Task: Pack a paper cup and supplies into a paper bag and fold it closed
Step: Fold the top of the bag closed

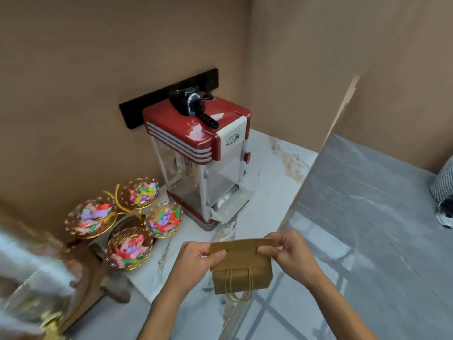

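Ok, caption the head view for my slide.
Both hands, left and right, fold the paper bag top beside a popcorn machine.

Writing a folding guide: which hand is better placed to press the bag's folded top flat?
Probably the left hand: its thumb already lies on the paper bag flap, while the right hand pinches the corner.

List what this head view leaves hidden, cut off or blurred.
- Paper bag contents: hidden by its folded-over top, pinched by left hand and right hand.
- Object at lower left: motion-blurred, unidentifiable.
- Checked item: cut off by the right edge.
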Motion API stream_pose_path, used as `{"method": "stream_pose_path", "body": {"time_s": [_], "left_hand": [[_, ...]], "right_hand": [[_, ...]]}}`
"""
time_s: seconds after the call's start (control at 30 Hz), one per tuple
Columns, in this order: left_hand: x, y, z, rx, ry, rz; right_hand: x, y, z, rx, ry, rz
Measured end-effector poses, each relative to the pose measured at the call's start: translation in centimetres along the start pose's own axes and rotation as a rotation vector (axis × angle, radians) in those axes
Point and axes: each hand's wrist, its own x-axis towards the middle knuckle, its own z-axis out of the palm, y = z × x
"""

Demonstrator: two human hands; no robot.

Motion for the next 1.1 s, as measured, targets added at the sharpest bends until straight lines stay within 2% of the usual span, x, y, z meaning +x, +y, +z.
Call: {"method": "stream_pose_path", "body": {"time_s": [0.17,0.43,0.7,0.87,1.1], "left_hand": [[7.4,0.5,3.0,0.007,0.003,0.011],[17.3,7.3,11.9,0.035,0.126,-0.083],[25.9,14.4,20.2,-0.046,0.202,-0.156],[30.6,16.5,21.5,-0.021,0.248,-0.179],[40.3,14.8,20.8,-0.001,0.372,-0.167]], "right_hand": [[5.8,3.4,-4.7,0.007,-0.031,0.023],[16.2,9.7,-15.3,-0.018,-0.127,-0.012],[25.7,14.5,-26.2,-0.032,-0.246,-0.026],[31.2,16.2,-28.5,-0.058,-0.305,-0.026],[42.0,18.2,-27.7,-0.161,-0.333,-0.051]]}}
